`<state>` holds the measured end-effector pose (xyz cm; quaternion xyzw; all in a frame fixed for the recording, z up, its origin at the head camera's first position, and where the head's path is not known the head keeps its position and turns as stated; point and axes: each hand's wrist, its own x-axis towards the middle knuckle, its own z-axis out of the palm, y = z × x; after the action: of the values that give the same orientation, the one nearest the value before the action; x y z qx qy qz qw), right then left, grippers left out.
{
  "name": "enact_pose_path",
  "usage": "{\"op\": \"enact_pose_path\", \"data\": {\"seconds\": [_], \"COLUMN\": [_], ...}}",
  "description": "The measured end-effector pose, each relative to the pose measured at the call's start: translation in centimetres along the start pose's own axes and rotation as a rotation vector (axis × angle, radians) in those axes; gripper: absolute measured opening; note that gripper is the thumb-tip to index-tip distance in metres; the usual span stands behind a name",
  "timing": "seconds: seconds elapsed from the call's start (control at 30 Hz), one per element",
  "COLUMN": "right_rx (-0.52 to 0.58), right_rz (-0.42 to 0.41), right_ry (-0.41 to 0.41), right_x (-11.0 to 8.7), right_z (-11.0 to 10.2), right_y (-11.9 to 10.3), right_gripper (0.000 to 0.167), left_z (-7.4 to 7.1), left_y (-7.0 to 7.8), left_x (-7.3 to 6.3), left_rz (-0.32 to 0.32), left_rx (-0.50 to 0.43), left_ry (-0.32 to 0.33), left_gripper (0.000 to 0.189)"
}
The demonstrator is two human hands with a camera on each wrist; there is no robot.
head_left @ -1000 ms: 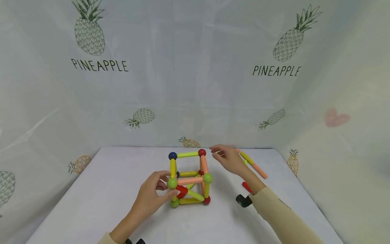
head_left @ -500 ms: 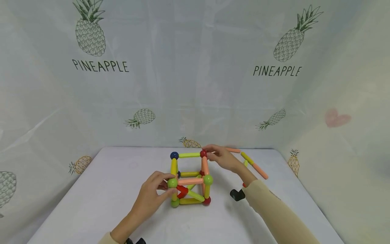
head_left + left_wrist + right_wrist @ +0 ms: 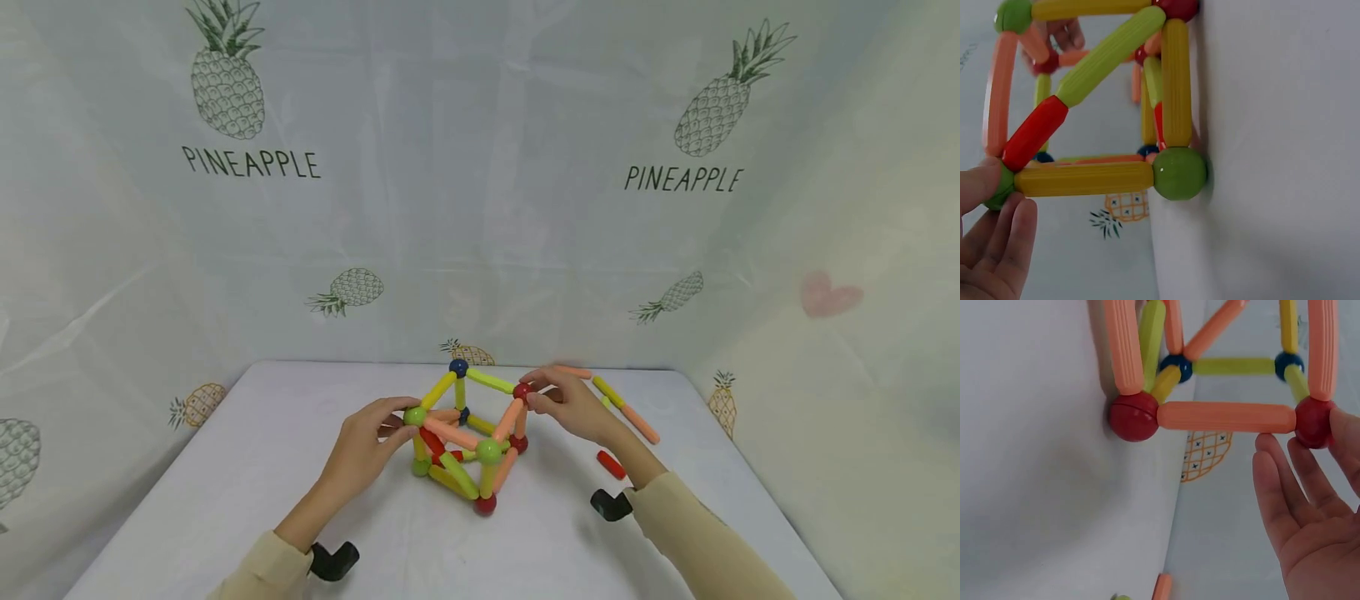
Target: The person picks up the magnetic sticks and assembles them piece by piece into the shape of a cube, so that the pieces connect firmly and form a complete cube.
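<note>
A cube-shaped frame of toy building rods and balls (image 3: 452, 433), probably magnetic, stands on the table, turned with one corner towards me. At its upper left, my left hand (image 3: 358, 454) pinches a green ball (image 3: 1004, 187) between thumb and fingers. My right hand (image 3: 581, 408) pinches the red ball (image 3: 1314, 423) at the upper right corner, its other fingers just below the orange rod (image 3: 1229, 417) in the right wrist view. A red rod (image 3: 1036, 132) and a lime rod (image 3: 1112, 57) form a diagonal across one side face. Farther back sits a blue ball (image 3: 458, 368) on top.
Right of the frame lie loose rods: a red one (image 3: 611, 465), a yellow one (image 3: 608, 390) end to end with an orange one (image 3: 641, 424), and another orange one (image 3: 573, 372) near the back edge. A pineapple-printed curtain (image 3: 480, 208) hangs behind the white table (image 3: 247, 483).
My right hand came left to the red top ball and took hold of it. The frame has since turned clockwise as seen from above, its left side going back and its right side forward.
</note>
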<state>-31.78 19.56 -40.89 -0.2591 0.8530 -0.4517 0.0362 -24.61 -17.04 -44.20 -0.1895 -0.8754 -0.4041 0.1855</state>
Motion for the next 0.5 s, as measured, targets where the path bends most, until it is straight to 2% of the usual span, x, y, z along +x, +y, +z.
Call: {"op": "enact_pose_path", "data": {"seconds": [0.23, 0.5], "right_rx": [-0.099, -0.161], "right_rz": [-0.03, -0.085], "right_ry": [0.045, 0.083], "right_x": [-2.2, -4.2], "right_z": [0.6, 1.8], "right_y": [-0.7, -2.9], "right_gripper": [0.026, 0.018], "left_z": [0.1, 0.9], "left_y": [-1.0, -2.1], "left_x": [2.7, 5.8], "left_rz": [0.013, 0.001], "left_rx": [-0.013, -0.031], "left_ry": [-0.013, -0.056], "left_gripper": [0.046, 0.042]}}
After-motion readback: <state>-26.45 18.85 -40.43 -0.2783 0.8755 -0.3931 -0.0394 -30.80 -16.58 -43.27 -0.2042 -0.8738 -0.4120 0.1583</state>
